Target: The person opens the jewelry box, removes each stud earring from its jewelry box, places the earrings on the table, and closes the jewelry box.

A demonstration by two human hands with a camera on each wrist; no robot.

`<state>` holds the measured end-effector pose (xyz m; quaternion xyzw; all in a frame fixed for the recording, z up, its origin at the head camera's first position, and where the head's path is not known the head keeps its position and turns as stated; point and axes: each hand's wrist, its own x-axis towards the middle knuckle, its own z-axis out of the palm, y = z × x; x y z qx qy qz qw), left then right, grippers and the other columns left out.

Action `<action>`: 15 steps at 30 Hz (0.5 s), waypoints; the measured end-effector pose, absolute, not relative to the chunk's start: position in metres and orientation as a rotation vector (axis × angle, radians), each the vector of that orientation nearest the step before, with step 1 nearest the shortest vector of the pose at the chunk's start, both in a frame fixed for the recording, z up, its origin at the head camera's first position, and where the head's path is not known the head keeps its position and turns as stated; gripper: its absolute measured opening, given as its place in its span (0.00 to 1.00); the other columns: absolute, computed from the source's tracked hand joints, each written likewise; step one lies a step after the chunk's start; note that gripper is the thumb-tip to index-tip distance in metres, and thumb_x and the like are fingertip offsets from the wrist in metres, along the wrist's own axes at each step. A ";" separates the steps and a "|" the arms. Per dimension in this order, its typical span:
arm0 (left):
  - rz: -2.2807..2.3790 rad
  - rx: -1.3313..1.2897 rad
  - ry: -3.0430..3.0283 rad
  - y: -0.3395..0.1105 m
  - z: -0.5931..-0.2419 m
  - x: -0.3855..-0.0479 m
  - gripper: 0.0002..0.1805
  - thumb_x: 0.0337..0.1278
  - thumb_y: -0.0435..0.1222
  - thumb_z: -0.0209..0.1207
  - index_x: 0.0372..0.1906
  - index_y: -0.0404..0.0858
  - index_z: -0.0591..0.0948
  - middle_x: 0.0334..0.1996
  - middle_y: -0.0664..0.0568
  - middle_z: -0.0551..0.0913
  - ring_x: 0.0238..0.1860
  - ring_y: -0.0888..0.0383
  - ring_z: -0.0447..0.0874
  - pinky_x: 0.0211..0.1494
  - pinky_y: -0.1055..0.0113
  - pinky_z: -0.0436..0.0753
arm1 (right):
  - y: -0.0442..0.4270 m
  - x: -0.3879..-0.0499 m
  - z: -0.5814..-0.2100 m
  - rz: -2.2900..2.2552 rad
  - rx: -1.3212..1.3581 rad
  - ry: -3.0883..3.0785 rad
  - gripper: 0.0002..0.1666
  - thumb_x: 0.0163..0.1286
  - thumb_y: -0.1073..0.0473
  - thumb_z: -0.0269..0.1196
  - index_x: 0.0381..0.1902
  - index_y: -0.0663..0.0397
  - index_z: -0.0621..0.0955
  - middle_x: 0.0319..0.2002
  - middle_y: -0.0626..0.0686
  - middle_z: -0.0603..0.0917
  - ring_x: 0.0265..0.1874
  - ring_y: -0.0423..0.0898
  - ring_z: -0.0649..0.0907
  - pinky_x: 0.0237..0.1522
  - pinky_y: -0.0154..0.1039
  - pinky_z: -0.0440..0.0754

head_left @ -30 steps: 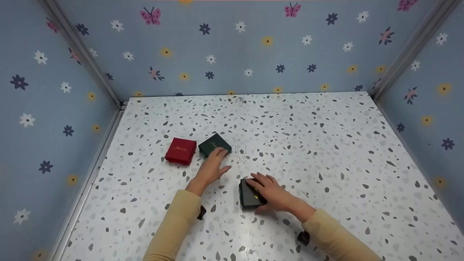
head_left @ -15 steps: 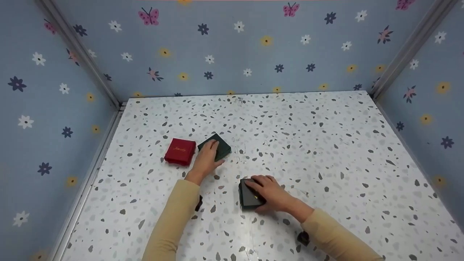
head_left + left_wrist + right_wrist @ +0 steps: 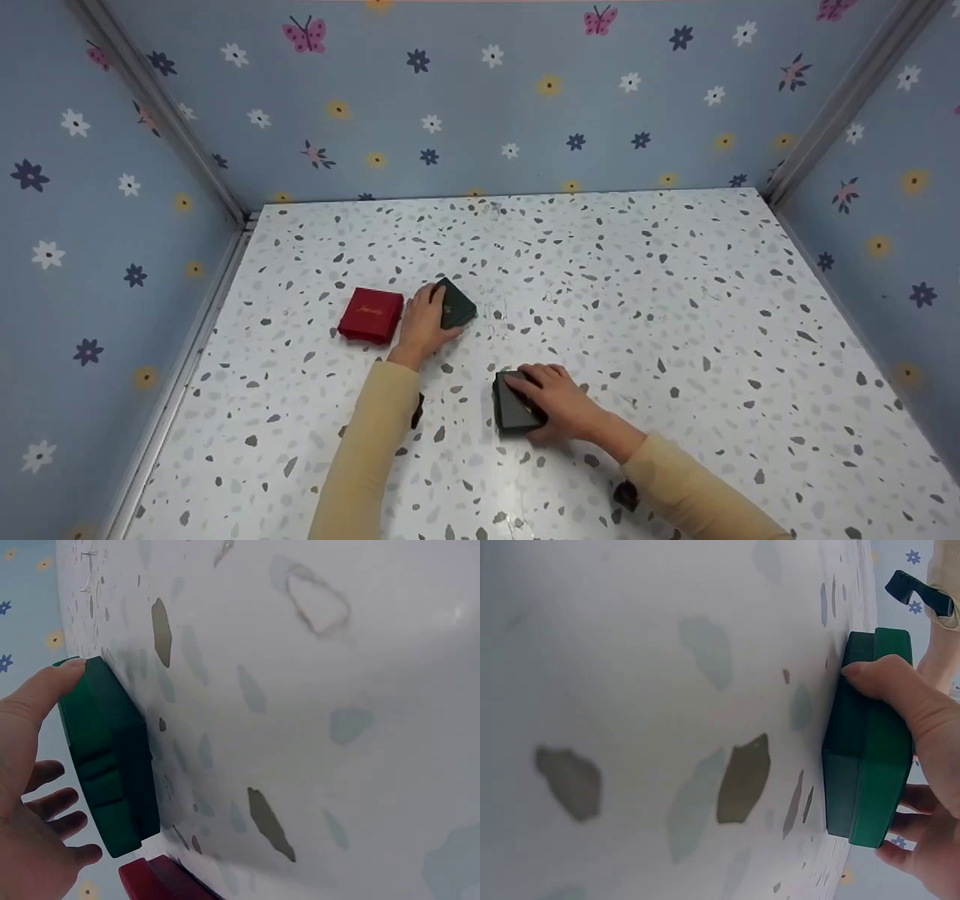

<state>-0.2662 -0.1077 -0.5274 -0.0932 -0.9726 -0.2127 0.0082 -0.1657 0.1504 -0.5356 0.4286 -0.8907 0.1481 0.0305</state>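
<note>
My left hand [image 3: 421,324] rests over the left part of a dark green box [image 3: 456,306]; in the left wrist view, the thumb touches a corner of this green box [image 3: 112,757] and the loosely bent fingers [image 3: 64,802] lie beside its lid. Nearer the front, the right hand [image 3: 564,405] grips a second dark green box [image 3: 517,409], thumb on one side, fingers on the far side. That box [image 3: 862,742] sits flat on the table in the right wrist view. A red box [image 3: 371,315] stands just left of the left hand.
The speckled white table [image 3: 637,300] is bounded by a flower-patterned back wall [image 3: 487,97] and side walls. A metal rail [image 3: 191,352] runs along its left edge. Black straps show at both wrists.
The left hand has moved left and slightly back over its green box, and its thumb is now at the box's near edge. The right hand and all three boxes have stayed nearly still.
</note>
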 end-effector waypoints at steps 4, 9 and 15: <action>-0.635 -0.256 -3.053 -0.107 -0.531 -0.268 0.46 0.40 0.48 0.65 0.64 0.32 0.59 0.62 0.36 0.56 0.63 0.44 0.51 0.63 0.50 0.52 | 0.150 -0.165 -0.534 0.453 1.305 -2.781 0.53 0.35 0.45 0.70 0.62 0.53 0.66 0.55 0.59 0.68 0.52 0.53 0.69 0.52 0.50 0.63; -0.589 -0.238 -3.061 -0.106 -0.533 -0.272 0.48 0.39 0.48 0.66 0.64 0.31 0.58 0.61 0.34 0.56 0.62 0.43 0.51 0.63 0.48 0.51 | 0.149 -0.164 -0.533 0.425 1.284 -2.831 0.53 0.36 0.45 0.70 0.63 0.51 0.64 0.56 0.58 0.67 0.53 0.52 0.68 0.54 0.49 0.62; -0.563 -0.228 -3.091 -0.106 -0.535 -0.276 0.48 0.38 0.49 0.66 0.64 0.31 0.58 0.61 0.34 0.56 0.63 0.43 0.51 0.63 0.47 0.49 | 0.148 -0.163 -0.533 0.410 1.271 -2.860 0.54 0.36 0.45 0.70 0.64 0.50 0.63 0.57 0.58 0.66 0.55 0.52 0.67 0.55 0.50 0.60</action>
